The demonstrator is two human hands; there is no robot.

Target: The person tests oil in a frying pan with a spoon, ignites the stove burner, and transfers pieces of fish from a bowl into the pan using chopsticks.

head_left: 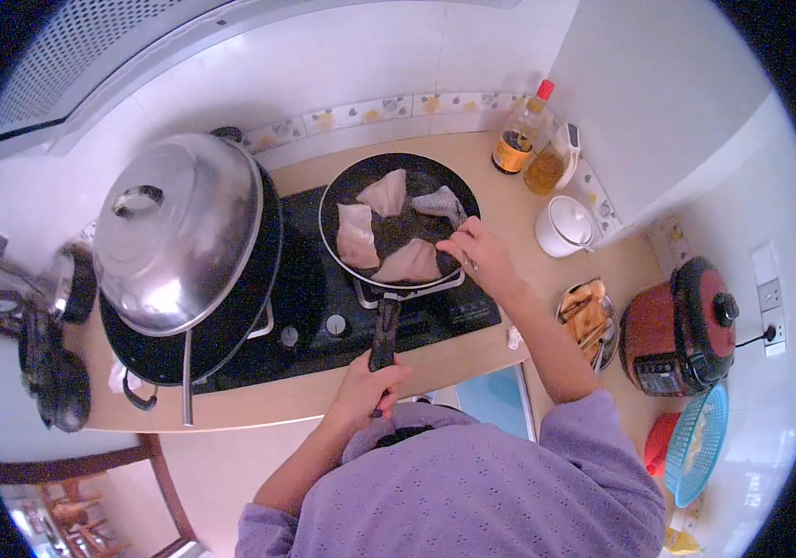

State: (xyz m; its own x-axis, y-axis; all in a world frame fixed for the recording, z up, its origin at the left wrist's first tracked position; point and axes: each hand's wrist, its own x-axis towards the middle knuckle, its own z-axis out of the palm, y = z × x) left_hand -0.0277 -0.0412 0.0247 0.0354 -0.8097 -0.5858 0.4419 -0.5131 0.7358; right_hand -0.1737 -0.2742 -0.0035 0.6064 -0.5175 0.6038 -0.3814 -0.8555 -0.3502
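Note:
A black frying pan [401, 223] sits on the right burner of the stove with several pale fish pieces [357, 236] spaced around its inside. My left hand [366, 391] is wrapped round the pan's black handle [384, 333]. Over the pan's right rim, my right hand [480, 257] has its fingers drawn together in a pinch. Close to those fingers lies a piece of fish with dark skin [439, 202]; whether they grip it or anything else I cannot make out.
Left of the pan stands a large wok [267, 270] under a domed metal lid [179, 232]. On the right counter are a red-capped bottle [514, 144], an oil jug [547, 170], a white lidded pot [563, 227], a bowl of browned food [614, 346], a red electric cooker [654, 330] and a blue basket [712, 432].

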